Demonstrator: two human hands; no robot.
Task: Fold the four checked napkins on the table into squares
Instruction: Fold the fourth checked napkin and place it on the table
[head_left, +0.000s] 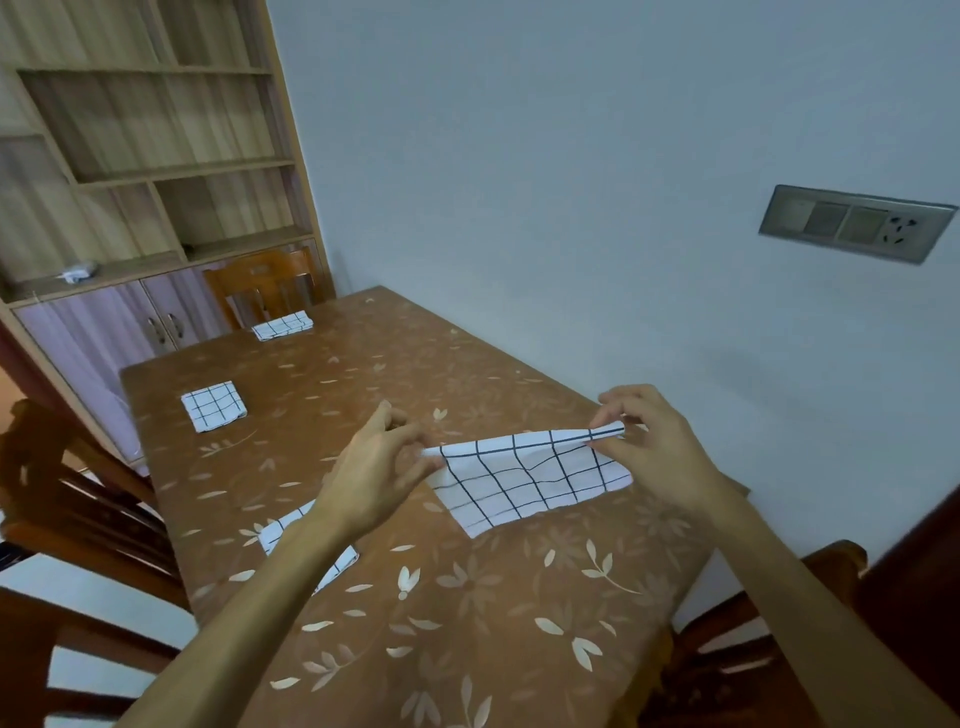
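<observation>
While pinching the raised far edge of the front napkin (530, 480) at both corners with left hand (382, 467) and right hand (654, 447), looks mid-fold, not yet square, lower part flat on the bench (467, 597). Counting far napkin (283, 326) and mid-left napkin (214, 406) as finished squares, so roughly past halfway. Cannot confirm near-left napkin (280, 530), mostly hidden under the left forearm (260, 587); layer count on the front one unreadable too.

Arms fwd, L hand (375, 467) & R hand (655, 446) each pinch-grip napkin (519, 480) ends.
</observation>
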